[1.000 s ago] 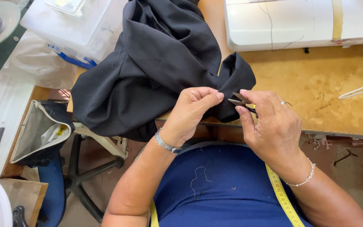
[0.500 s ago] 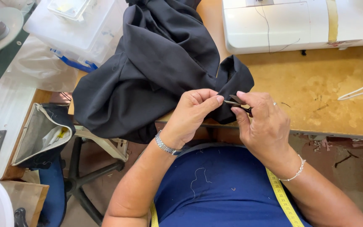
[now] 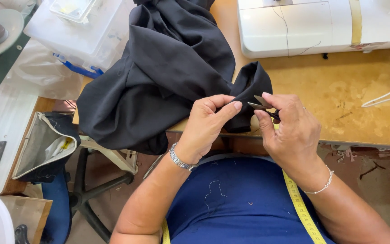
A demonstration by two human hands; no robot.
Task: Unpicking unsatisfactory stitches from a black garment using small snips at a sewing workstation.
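Observation:
A heap of black fabric lies over the near edge of a wooden table. My left hand pinches a fold of this fabric between thumb and fingers. My right hand grips small metal thread snips, with the blades pointing at the pinched fold. The two hands sit close together at the table edge, above my blue shirt. A yellow measuring tape hangs round my neck.
A white sewing machine stands at the back of the table. A clear plastic box sits at the upper left. An open grey bag hangs at the left, above a chair base. A white cable lies at the right.
My hands have shifted slightly lower and closer together. The fabric corner has bunched up more above my right hand.

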